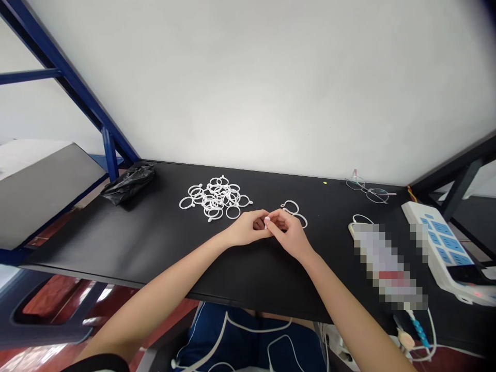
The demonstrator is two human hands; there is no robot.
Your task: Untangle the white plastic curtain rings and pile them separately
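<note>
My left hand [246, 230] and right hand [289, 232] meet, fingers [266, 222] pinched shut on something small I cannot make out, near two white plastic rings [294, 212] on the black bench [155, 243].

On the black desk [163, 243], the left hand [245, 229] and the right hand [289, 232] meet near the middle, fingertips touching and pinched together over something small and white that is mostly hidden between them. Just beyond the right hand lie two loose white rings [294, 212]. A heap of white rings [216, 199] sits toward the far edge, left of the hands. A crumpled black bag [129, 183] rests at the far left corner. Eyeglasses [368, 190] lie by the far edge on the right, and a white power strip [445, 248] with blue sockets sits at the right edge.
</note>
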